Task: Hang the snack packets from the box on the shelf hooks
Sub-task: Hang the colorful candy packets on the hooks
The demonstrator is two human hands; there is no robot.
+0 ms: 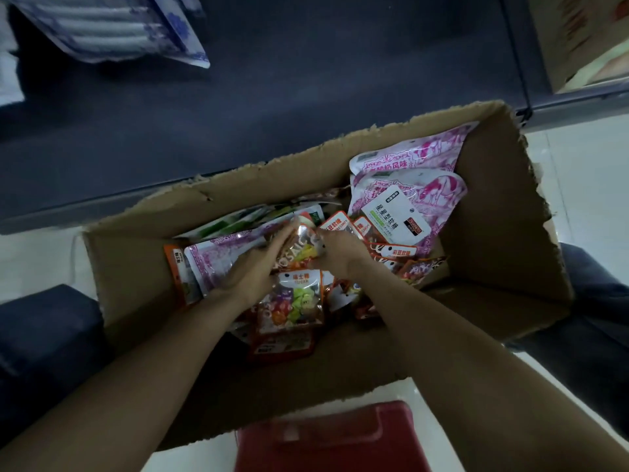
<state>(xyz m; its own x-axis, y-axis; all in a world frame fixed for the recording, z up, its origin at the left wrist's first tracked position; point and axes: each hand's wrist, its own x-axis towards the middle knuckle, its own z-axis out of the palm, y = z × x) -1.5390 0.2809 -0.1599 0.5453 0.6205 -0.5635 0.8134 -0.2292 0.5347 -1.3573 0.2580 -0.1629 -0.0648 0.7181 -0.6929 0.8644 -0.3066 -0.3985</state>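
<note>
— While both forearms reach down into the torn cardboard box (pixel 493 212) on the pale floor (pixel 585 172), how do the hands sit?

— Close together, over the middle of the heap. The left hand (pixel 252 270) lies with fingers fairly straight along the left edge of a clear packet of coloured sweets (pixel 299 248). The right hand (pixel 340 250) has its fingers curled at that packet's right edge; whether it truly pinches the packet cannot be told.

— And what fills the box?

— Snack packets lying loose and overlapping. Pink-and-white pouches (pixel 412 185) lean against the far right wall, one showing a white label. Another pink pouch (pixel 218 260) lies flat under the left wrist. Orange packets (pixel 391 253) sit to the right of the hands, green ones (pixel 238 223) behind them, and a second clear sweets packet (pixel 292 298) lies just below them.

— Around it?

— A dark shelf base (pixel 272 114) behind, a blue-and-white pack (pixel 129 32) upper left, a red stool (pixel 326 441) at the near edge.
</note>
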